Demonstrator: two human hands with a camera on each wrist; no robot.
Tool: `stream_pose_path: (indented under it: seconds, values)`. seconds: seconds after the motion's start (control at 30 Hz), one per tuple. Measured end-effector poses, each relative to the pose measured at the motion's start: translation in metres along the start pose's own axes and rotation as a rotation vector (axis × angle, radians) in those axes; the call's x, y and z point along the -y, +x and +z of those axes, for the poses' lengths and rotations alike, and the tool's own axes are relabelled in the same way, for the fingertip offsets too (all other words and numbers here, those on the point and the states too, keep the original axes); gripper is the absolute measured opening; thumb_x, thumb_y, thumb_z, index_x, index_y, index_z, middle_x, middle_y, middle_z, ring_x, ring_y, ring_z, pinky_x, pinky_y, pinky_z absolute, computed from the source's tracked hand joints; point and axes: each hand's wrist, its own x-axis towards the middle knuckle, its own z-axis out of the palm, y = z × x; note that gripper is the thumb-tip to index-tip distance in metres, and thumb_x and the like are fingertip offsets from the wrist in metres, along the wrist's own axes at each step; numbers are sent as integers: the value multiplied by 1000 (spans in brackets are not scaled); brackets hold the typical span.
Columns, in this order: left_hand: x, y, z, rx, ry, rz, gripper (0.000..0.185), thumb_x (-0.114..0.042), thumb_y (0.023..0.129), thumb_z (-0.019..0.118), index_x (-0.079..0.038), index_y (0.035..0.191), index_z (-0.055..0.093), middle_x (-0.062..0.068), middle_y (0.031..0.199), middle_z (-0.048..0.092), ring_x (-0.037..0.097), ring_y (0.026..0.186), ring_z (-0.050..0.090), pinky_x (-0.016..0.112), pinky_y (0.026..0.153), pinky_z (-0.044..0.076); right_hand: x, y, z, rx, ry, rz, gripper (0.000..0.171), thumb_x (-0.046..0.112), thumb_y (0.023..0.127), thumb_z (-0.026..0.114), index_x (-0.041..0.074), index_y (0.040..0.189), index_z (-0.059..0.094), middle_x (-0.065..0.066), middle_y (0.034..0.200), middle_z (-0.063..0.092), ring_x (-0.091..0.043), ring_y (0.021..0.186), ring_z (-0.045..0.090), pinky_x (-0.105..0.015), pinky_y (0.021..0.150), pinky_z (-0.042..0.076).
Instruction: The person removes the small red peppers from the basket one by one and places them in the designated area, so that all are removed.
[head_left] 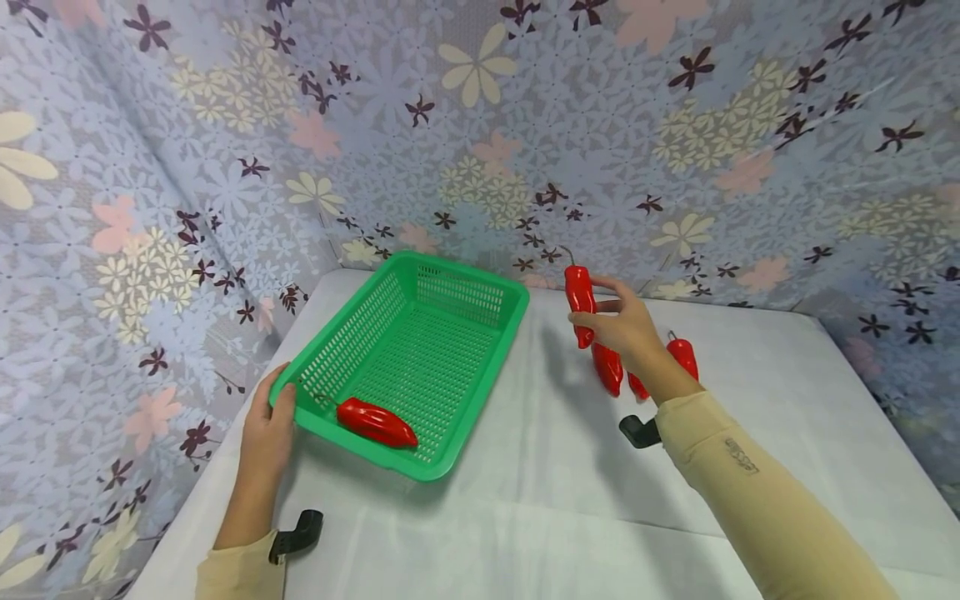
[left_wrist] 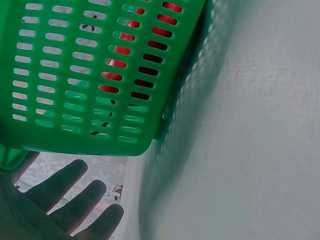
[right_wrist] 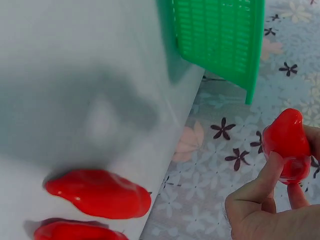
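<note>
My right hand [head_left: 624,323] pinches a glossy red pepper [head_left: 580,293] between thumb and fingers, above the table. Its thin stem points up in the head view; the right wrist view shows the held pepper [right_wrist: 288,142] from its tip end. At the left, my left hand [head_left: 267,421] grips the near-left corner of a green plastic basket [head_left: 468,417], thumb over the rim. In the left wrist view several fingers [left_wrist: 75,214] stretch out beside the basket's slotted wall [left_wrist: 75,135]. Inside the basket, another red pepper [head_left: 377,422] lies by the near wall.
More red peppers lie on the white-covered table [head_left: 555,492] below and behind my right hand, among them one pepper [head_left: 607,368] and another pepper [head_left: 682,356], partly hidden by the arm. Flower-patterned fabric [head_left: 480,150] rises behind and along the left side.
</note>
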Motion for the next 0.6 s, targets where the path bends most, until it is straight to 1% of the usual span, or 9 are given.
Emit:
stream_pose_path:
  seconds: [0.27,0.6]
  values:
    - [1,0,0,2,5,11,58,-49,106,35,-24,157,36,15,153,40,36,128,39,62,106,27,-11,0,-13,-44,20,35,84,24,89,78,26,159,31,-21,146,43,-39,127,46,-51,96,49]
    - [1,0,0,-2,7,7,58,-50,106,35,-25,157,36,13,154,39,35,128,38,62,106,27,-33,-3,-38,-89,-4,63,86,22,92,75,23,161,24,-25,150,38,-43,131,43,-53,97,48]
